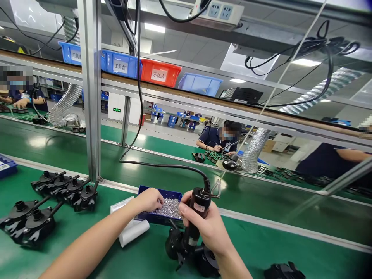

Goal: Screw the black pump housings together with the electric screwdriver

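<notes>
My left hand (149, 200) reaches over the rim of a blue bin of small metal screws (170, 208), fingers bent together and touching the screws; whether it pinches one is hidden. My right hand (207, 223) is wrapped around a black corded electric screwdriver (200, 205), held nearly upright just right of the bin. The tool's lower end is down among black plastic parts (174, 244) on the green table; its tip is hidden. Two white rolls (134, 232) lie beside the bin, beneath my left forearm.
Several black assemblies (37, 219) stand at the left on the green table (116, 263). Another black part (285, 270) lies at the lower right. A metal post (90, 97) rises behind. The screwdriver's cable (162, 166) loops overhead. Beyond the shelf, co-workers sit at a bench.
</notes>
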### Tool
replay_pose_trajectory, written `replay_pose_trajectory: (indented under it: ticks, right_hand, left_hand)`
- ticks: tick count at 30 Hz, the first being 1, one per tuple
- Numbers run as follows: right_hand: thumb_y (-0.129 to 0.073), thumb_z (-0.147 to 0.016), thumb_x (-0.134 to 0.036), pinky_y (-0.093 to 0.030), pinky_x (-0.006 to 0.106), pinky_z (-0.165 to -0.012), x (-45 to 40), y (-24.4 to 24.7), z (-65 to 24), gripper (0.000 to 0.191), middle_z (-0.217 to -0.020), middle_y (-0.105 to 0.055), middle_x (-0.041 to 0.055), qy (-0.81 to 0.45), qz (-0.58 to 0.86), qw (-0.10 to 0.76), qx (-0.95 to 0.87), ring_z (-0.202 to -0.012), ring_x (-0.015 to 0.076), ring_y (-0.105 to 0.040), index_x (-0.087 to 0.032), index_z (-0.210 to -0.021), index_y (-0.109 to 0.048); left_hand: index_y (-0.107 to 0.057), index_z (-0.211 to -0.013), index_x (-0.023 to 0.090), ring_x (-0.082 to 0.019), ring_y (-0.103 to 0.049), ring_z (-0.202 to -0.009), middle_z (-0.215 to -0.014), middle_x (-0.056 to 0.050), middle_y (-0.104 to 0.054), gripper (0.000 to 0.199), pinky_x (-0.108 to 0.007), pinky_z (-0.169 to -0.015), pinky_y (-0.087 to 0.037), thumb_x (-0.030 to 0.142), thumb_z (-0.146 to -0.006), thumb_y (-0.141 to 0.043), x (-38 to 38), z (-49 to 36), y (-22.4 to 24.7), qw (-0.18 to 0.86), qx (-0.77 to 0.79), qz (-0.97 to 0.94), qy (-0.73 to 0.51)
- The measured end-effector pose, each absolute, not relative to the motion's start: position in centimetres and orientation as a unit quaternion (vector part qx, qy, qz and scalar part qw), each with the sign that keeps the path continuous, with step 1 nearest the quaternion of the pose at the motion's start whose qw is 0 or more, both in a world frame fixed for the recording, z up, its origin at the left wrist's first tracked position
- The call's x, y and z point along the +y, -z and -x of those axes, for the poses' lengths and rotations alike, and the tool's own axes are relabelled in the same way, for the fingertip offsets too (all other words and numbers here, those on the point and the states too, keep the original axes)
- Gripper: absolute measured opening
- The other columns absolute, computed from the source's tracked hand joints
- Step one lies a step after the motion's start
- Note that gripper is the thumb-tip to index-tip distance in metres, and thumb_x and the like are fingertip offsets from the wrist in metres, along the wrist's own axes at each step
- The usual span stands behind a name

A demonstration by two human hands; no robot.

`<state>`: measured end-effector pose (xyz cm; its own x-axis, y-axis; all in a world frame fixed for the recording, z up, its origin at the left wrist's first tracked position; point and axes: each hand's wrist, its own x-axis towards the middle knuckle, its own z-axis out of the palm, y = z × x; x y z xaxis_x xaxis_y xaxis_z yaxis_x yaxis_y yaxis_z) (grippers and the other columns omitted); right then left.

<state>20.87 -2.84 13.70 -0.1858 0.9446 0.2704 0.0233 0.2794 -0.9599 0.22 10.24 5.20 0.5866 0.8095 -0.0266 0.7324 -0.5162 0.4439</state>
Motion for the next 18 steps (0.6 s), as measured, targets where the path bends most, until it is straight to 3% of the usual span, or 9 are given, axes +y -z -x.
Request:
replay_pose_trajectory:
  ticks: [6, 18]
  right_hand:
    - [-0.089, -0.094, -0.053, -0.049, 0.032, -0.057, -3.3, -14.5, -22.2, 0.037, -0.071, -0.066, 0.0006, -0.422, 0.372, 0.559, -0.609, -0.058, 0.0186, -0.061, -0.022, -0.102, -0.07]
    - [-0.087, -0.096, -0.047, -0.047, 0.034, -0.059, -2.3, -12.6, -20.1, 0.03, -0.074, -0.066, 0.0017, -0.312, 0.377, 0.652, -0.578, -0.062, 0.0192, -0.059, -0.021, -0.095, -0.071]
  left_hand:
    - [-0.09, -0.107, 0.028, -0.027, -0.076, -0.106, -0.11, -0.007, -0.083, 0.021, -0.029, -0.085, -0.051, 0.02, -0.09, -0.08, 10.8, -1.1, -4.4, 0.184, 0.418, -0.887, -0.064]
    - [-0.09, -0.102, 0.027, -0.026, -0.074, -0.097, -0.103, -0.007, -0.079, 0.018, -0.028, -0.08, -0.051, 0.021, -0.088, -0.081, 11.3, -1.0, -3.4, 0.165, 0.383, -0.908, -0.043]
